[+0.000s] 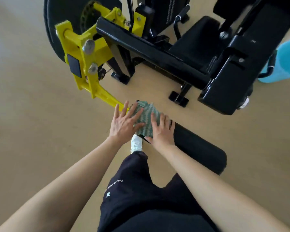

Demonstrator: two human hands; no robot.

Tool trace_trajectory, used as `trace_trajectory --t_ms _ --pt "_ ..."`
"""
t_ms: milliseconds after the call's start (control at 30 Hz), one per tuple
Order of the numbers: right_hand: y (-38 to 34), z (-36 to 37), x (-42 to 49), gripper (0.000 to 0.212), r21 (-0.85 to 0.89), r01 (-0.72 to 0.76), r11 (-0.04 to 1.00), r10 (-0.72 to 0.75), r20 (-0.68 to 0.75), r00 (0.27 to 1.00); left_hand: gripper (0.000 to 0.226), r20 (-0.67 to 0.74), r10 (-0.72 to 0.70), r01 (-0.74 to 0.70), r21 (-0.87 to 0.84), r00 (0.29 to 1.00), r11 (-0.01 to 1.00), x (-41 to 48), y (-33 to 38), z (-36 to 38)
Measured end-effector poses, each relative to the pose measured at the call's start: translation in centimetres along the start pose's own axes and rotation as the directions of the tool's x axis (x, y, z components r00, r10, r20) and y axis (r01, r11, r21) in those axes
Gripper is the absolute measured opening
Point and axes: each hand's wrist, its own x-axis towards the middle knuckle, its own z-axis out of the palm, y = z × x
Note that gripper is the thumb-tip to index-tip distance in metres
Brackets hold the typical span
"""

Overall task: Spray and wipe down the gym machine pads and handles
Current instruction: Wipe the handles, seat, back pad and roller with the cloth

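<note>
Both hands (141,126) flat on cloth (145,118), roller pad (199,148) end

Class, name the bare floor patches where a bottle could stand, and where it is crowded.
Bare floor: left of the yellow arm and right of the roller pad. Crowded: around the frame feet, and where the left hand and right hand press the cloth.

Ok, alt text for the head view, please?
The left hand and right hand press a green patterned cloth flat over the end of a black roller pad at the tip of a yellow lever arm. The black machine seat stands behind.
</note>
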Motion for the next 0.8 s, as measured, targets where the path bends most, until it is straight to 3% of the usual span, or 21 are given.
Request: trace_trajectory --t_ms 133,200,267,333,400,500,567,700,800 --pt "-1.4 -1.3 0.5 0.100 0.173 0.050 0.984 -0.056 0.030 0.998 0.064 -0.087 -0.013 0.010 -0.042 0.996 0.999 0.3 -1.6 -0.7" --pt "-0.5 -1.5 -0.3 0.090 0.366 0.089 0.927 -0.073 -0.057 0.996 0.058 -0.210 -0.011 -0.010 -0.098 0.978 0.995 0.4 -1.2 -1.4" --pt "1.2 -1.1 -1.9 0.077 0.527 0.053 0.848 0.055 -0.187 0.981 0.054 -0.270 0.035 -0.075 -0.138 0.962 0.988 1.0 -0.7 -1.7" --pt "3.9 0.2 -4.0 0.063 0.549 -0.055 0.834 0.283 -0.341 0.896 0.059 -0.181 0.125 -0.149 -0.123 0.975 0.981 2.2 0.1 -1.8" --pt "7.1 1.8 -6.6 0.054 0.553 -0.245 0.796 0.514 -0.406 0.756 0.067 -0.025 0.174 -0.175 -0.053 0.984 0.983 3.4 1.2 -1.3" --pt "11.7 4.6 -10.6 0.053 0.602 -0.509 0.615 0.762 -0.291 0.578 0.067 0.061 0.147 -0.151 0.058 0.987 0.987 4.6 3.0 -0.3" --pt "14.2 6.5 -12.6 0.062 0.669 -0.566 0.482 0.845 -0.183 0.503 0.068 0.065 0.124 -0.129 0.091 0.990 0.987 5.1 4.4 -0.1" --pt "16.4 8.1 -14.2 0.077 0.821 -0.438 0.365 0.807 -0.044 0.589 0.068 0.121 0.101 -0.110 0.070 0.987 0.991 5.1 8.6 0.0" --pt "17.2 8.7 -14.3 0.083 0.905 -0.356 0.234 0.796 0.032 0.605 0.068 0.138 0.169 -0.181 0.076 0.976 0.981 4.5 13.1 0.6"
